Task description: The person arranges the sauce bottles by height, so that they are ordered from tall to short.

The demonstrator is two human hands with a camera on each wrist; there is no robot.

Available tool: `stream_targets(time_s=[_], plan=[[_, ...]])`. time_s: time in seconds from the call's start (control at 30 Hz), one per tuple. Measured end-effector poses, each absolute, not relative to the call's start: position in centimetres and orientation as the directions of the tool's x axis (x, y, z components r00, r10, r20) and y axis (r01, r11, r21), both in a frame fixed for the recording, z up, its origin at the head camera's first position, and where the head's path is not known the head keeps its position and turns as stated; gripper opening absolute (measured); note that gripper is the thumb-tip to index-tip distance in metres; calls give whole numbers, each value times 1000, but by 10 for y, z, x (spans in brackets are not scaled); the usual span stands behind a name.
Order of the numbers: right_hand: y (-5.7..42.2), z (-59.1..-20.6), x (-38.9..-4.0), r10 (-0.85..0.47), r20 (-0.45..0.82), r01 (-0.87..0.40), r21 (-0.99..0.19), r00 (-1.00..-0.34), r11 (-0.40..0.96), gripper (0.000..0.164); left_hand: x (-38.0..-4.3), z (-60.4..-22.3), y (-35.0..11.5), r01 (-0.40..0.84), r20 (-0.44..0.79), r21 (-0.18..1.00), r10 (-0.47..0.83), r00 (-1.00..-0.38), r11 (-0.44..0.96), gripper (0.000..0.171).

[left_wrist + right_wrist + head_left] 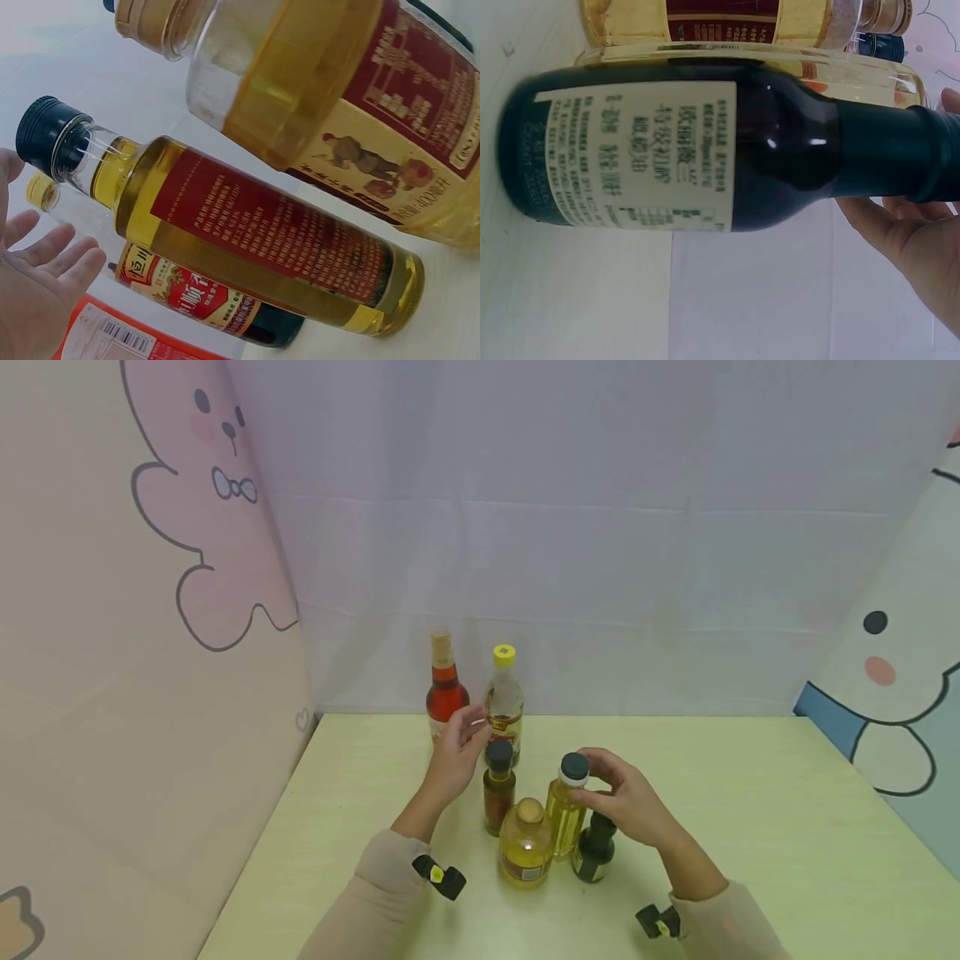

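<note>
My right hand (633,797) grips the neck of a clear bottle of yellow oil (564,818) with a dark green cap, thumb and fingers on opposite sides. Just in front of that hand stands a small dark bottle (596,852) with a pale label, hiding part of the fingers in the right wrist view. Beside a slim, dark-capped bottle (498,797), my left hand (453,760) has its fingers loosely extended and holds nothing. A round-bodied bottle (525,852) with a golden cap stands nearest me, its red and cream label visible in the left wrist view.
Behind the left hand are a red bottle (447,697) with a gold-wrapped neck and a yellow-capped bottle (506,702). The pale table (750,827) meets a curtain (585,568) at the back. Patterned cloth (150,735) hangs along the left side.
</note>
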State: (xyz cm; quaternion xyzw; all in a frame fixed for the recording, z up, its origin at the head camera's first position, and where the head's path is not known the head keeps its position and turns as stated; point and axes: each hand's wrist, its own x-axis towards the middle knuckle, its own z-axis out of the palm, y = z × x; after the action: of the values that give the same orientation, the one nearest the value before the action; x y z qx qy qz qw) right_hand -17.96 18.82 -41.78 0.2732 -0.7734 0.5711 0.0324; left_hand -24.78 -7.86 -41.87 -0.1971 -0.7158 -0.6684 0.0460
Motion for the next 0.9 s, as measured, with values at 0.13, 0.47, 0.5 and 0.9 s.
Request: stream_targets(time_s=[0.13, 0.47, 0.5, 0.9], plan=[[188, -418, -180, -386, 358, -455, -868, -850, 199, 42, -243, -423, -81, 355, 339, 934, 233, -911, 29, 46], [188, -417, -180, -377, 350, -446, -871, -857, 206, 42, -231, -435, -85, 317, 304, 948, 275, -912, 3, 40], [188, -417, -180, -377, 351, -447, -870, -857, 206, 42, -230, -436, -86, 318, 306, 948, 278, -911, -4, 40], [189, -416, -180, -369, 351, -443, -873, -861, 203, 42, -219, -445, -89, 315, 306, 949, 285, -908, -16, 44]])
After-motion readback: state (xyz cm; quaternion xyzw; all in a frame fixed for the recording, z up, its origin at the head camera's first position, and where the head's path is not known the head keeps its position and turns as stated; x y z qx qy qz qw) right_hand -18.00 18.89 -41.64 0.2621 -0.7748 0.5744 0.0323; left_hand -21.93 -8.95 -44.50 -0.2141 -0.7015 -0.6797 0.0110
